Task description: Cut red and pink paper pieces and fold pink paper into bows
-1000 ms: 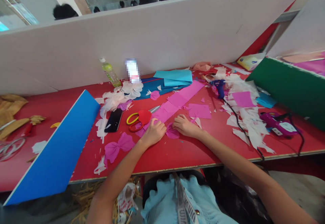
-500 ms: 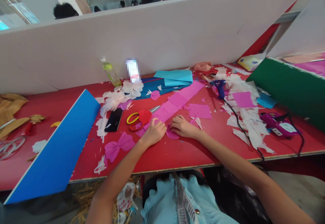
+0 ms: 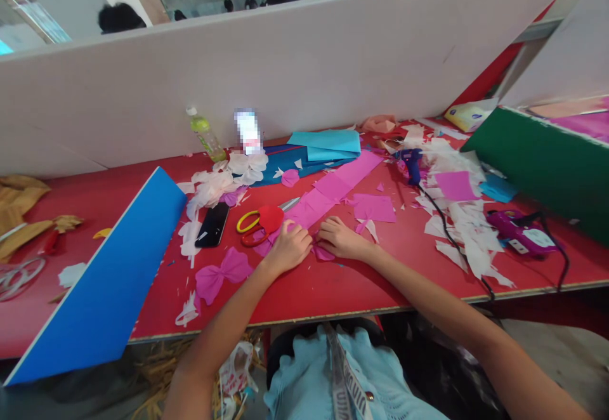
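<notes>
1. Paper piece (image 3: 324, 255), pink, lies at twelve o'clock on your table (image 3: 342, 290), partly under the curled fingers of your right hand (image 3: 340, 238).
2. Your left hand's (image 3: 294, 245) fingers curl too; whether either clamps, I cannot tell.
3. Scissors (image 3: 270, 219): ten o'clock from the paper piece.

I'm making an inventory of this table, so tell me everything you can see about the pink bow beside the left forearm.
The bow is bright pink and looks like thin, creased paper. Two fanned lobes spread from a narrow, gathered middle. It lies on the red table, nearer its front edge than the black phone. Its right lobe comes close to the left forearm; whether they touch is unclear.
</notes>
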Tool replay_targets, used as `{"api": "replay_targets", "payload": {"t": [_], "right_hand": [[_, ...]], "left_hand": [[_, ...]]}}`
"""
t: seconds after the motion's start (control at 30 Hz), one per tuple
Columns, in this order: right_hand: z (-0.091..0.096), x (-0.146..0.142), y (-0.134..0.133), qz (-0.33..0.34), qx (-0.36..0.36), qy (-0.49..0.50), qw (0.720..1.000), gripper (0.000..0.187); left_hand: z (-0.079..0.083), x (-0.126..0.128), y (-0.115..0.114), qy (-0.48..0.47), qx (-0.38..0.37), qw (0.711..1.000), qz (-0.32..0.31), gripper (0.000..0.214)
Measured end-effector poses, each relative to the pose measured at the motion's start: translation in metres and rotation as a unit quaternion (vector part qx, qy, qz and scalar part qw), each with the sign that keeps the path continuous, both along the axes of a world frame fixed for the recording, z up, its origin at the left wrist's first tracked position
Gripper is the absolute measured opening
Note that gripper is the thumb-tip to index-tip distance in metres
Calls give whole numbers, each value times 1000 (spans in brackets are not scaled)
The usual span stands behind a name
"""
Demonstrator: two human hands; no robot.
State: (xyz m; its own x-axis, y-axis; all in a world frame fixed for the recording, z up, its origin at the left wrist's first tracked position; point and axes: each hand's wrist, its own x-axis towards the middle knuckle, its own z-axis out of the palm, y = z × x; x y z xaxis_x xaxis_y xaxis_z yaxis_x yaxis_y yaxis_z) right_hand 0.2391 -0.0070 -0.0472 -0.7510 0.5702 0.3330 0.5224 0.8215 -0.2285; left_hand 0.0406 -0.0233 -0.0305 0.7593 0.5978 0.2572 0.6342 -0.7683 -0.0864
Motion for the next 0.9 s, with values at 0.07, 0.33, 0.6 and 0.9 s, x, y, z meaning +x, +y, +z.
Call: {"api": "replay_targets", "payload": {"t": [0.07,0.33,0.6,0.9], "right_hand": [[-2,-1,1,-1,2,0,1000,18],[-2,-3,0,-4,1,7,1000,18],[-5,-4,1,-8,6,9,1000,18],[-6,-2,3,-21,-8,20,1000,17]], "left_hand": [[0,0,0,-1,-3,1000,1,21],[0,1,2,-21,-25,999,18,15],[-1,2,3,-27,-44,998,31,13],[-2,3,4,-34,-55,997,36,14]]}}
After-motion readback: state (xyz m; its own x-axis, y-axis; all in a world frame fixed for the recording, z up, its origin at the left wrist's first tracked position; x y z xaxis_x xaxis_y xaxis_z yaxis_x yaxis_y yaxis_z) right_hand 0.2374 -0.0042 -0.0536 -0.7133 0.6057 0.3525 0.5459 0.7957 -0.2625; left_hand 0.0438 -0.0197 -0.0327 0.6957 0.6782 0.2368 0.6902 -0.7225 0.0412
